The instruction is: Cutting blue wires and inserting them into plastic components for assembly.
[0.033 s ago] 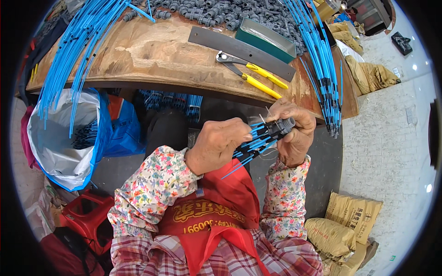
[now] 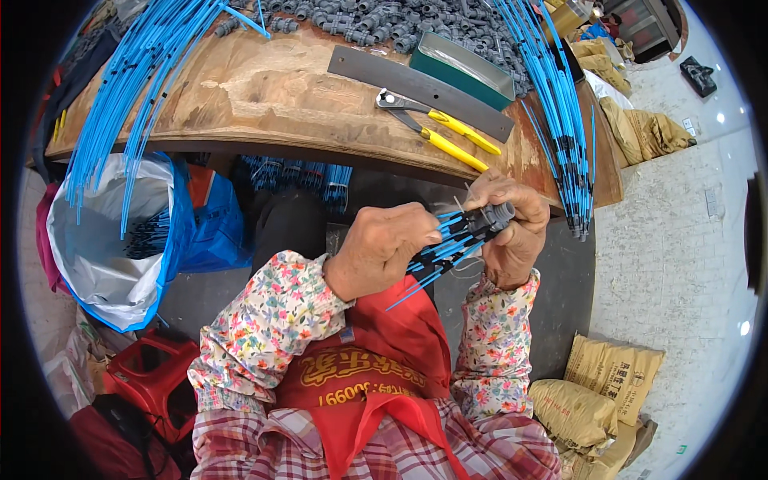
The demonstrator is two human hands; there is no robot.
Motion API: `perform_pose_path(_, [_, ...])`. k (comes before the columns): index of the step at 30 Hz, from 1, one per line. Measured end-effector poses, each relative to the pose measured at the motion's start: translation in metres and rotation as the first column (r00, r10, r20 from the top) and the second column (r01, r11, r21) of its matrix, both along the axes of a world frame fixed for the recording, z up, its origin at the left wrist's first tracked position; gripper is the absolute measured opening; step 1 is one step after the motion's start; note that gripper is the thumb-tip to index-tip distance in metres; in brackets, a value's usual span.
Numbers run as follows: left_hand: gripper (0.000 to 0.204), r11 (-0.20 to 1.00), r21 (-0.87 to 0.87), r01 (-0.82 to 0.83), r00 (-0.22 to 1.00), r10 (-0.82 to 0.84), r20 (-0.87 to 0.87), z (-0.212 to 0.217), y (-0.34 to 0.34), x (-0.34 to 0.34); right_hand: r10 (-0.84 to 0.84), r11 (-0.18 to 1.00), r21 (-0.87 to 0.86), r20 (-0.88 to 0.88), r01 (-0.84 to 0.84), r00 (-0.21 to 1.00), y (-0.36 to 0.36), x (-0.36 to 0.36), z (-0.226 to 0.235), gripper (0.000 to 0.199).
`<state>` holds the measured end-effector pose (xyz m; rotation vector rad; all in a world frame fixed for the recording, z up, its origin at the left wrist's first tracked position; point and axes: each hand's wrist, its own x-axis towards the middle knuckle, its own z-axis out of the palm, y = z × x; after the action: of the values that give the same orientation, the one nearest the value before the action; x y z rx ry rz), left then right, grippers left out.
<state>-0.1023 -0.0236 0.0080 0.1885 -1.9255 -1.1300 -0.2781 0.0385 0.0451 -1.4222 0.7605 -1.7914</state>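
In front of my lap I hold a bundle of thin blue rods with black bands, topped by dark grey threaded plastic fittings. My right hand is wrapped round the fitting end, thumb below and fingers behind it. From the left, my left hand is closed, its thumb and fingertips pinching at the rods near the fittings. What exactly sits between those fingertips is hidden. A thin pale strand sticks up from the bundle beside my right fingers.
On the wooden bench lie yellow-handled pincers, a flat metal bar, a green tray and a pile of grey fittings. Blue rods overhang its left edge above an open sack; more rods overhang the right.
My left hand and the bundle have shifted very slightly to the right. Both hands keep their grip.
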Motion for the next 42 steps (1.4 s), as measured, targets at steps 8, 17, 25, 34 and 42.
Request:
perform_pose_path(8, [0.007, 0.995, -0.025, 0.096, 0.987, -0.098, -0.126, 0.003, -0.006, -0.009, 0.005, 1.0, -0.008, 0.005, -0.005, 1.0, -0.005, -0.007, -0.004, 0.041])
perform_pose_path(17, [0.009, 0.99, -0.083, 0.112, 0.993, -0.115, -0.032, 0.008, -0.012, -0.006, 0.057, 0.994, 0.093, 0.003, -0.057, 0.998, -0.006, 0.001, 0.006, 0.042])
perform_pose_path(25, [0.006, 0.999, -0.047, 0.002, 0.998, 0.002, 0.067, 0.012, -0.018, 0.008, 0.01, 0.992, 0.123, 0.136, -0.027, 0.991, -0.012, 0.029, 0.017, 0.027])
perform_pose_path(34, [0.029, 0.867, 0.259, -0.425, 0.89, 0.453, -0.053, 0.021, -0.007, 0.015, -0.357, 0.854, 0.33, -0.192, 0.403, 0.914, -0.039, 0.09, 0.027, 0.023])
perform_pose_path(42, [0.037, 0.767, 0.246, -0.593, 0.793, 0.609, 0.013, -0.005, -0.003, 0.039, -0.571, 0.756, -0.05, -0.536, 0.652, 0.621, -0.047, 0.139, 0.009, 0.032])
